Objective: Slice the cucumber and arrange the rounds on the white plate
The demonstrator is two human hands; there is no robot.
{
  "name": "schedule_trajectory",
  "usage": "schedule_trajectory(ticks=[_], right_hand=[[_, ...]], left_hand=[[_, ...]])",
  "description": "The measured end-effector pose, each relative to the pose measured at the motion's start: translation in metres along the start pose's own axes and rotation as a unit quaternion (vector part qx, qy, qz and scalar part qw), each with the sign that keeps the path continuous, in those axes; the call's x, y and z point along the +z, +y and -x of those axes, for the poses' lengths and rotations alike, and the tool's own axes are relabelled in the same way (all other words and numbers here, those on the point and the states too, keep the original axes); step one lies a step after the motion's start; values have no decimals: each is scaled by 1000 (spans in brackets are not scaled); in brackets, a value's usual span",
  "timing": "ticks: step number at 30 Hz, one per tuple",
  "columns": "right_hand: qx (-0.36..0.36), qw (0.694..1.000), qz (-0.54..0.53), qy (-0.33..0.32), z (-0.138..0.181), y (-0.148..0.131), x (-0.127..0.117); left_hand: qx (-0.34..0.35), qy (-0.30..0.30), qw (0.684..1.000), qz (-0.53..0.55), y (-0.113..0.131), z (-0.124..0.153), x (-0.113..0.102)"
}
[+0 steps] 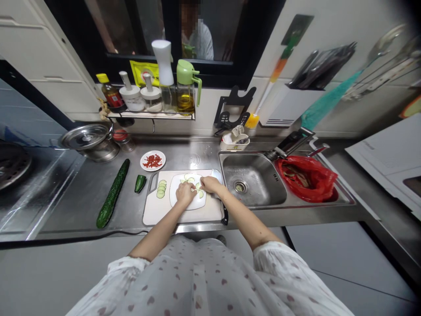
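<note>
A white plate (177, 202) lies on a pale cutting board (154, 213), with thin cucumber slices (190, 178) arranged around its far and right parts. Over the plate's middle, my left hand (186, 193) has its fingers curled together; whatever is in them is hidden. My right hand (211, 184) reaches in from the right, fingertips pinched at a cucumber slice (198, 186) near the plate's right edge. A short overlapping row of slices (161, 189) rests on the board's left part. Partly covered by my right arm, a knife (225, 215) lies along the board's right edge, black handle toward me.
Left of the board are a cucumber piece (140, 183), a whole cucumber (113, 193) and a small plate of chopped red bits (153, 161). A lidded steel pot (90, 142) stands farther left. On the right, a sink (259, 175) adjoins a red plastic bag (309, 186).
</note>
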State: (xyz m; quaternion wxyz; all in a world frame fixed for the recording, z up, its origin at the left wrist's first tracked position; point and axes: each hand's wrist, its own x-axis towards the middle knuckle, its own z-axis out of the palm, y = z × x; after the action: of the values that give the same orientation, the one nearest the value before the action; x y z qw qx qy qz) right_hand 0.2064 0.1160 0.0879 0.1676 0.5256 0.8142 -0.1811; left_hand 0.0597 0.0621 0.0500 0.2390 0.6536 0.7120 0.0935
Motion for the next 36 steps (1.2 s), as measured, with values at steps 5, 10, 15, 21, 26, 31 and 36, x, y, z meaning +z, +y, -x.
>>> schedule_trajectory(ticks=[5,10,15,21,26,31,36], right_hand=[[7,1000,-14,9,6,1,0],[22,997,-44,66,21,7,-3],[45,994,-28,98,44,-4,8],[70,994,0,79,56,-26,30],[89,994,-9,59,55,-31,37],[101,994,-16,49,54,-30,38],[106,993,-20,47,53,-30,38]], left_hand=[[7,4,1000,-1,1,1,0],[37,24,999,8,-1,1,-1],[53,26,998,4,1,-1,-1],[63,29,998,-8,0,-4,4],[69,28,997,-12,-3,-4,6],[67,32,997,-13,-4,-5,7],[59,23,998,-11,-2,-7,4]])
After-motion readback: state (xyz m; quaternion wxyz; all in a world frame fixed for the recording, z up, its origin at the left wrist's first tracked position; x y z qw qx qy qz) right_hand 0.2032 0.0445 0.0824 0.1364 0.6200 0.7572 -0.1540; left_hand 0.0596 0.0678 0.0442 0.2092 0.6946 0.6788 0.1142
